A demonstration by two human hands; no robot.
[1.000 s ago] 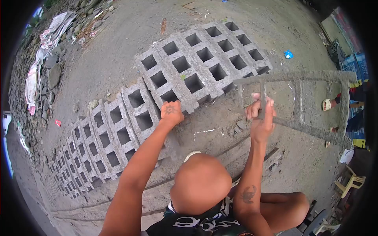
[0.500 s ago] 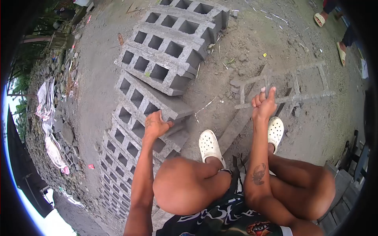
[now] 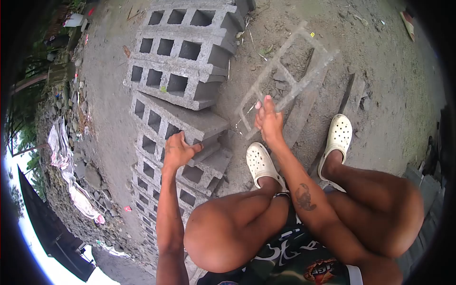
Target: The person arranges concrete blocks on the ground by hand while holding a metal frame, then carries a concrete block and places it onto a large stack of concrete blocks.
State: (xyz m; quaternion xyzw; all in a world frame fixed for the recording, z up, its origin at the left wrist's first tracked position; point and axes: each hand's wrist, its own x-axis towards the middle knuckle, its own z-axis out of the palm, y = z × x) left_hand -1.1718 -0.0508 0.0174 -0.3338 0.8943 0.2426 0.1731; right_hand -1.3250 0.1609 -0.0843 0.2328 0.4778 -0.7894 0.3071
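Note:
My left hand (image 3: pixel 178 151) is closed over the near edge of a grey hollow concrete block (image 3: pixel 192 116), its fingers hooked at one of the cavities. That block leans at an angle against the row of blocks (image 3: pixel 183 61) beyond it. In my right hand (image 3: pixel 270 124) is a thin grey ladder-shaped frame (image 3: pixel 304 84), gripped by a bar near its closer end. The frame hangs slantwise to the right of the blocks, apart from them. What my fingertips press on is partly hidden.
More hollow blocks (image 3: pixel 192 173) continue toward me on the left. Flat planks (image 3: pixel 304 102) lie on the dirt ground around my cream clogs (image 3: pixel 260 160). Stones and a crumpled white sack (image 3: pixel 59 142) line the far left. Another person's shoe (image 3: pixel 407 24) shows at upper right.
The frame has swung leftward and turned from nearly level to a steep slant, nearer the blocks, with my right hand moving left. My left hand stays on the block. The view has shifted.

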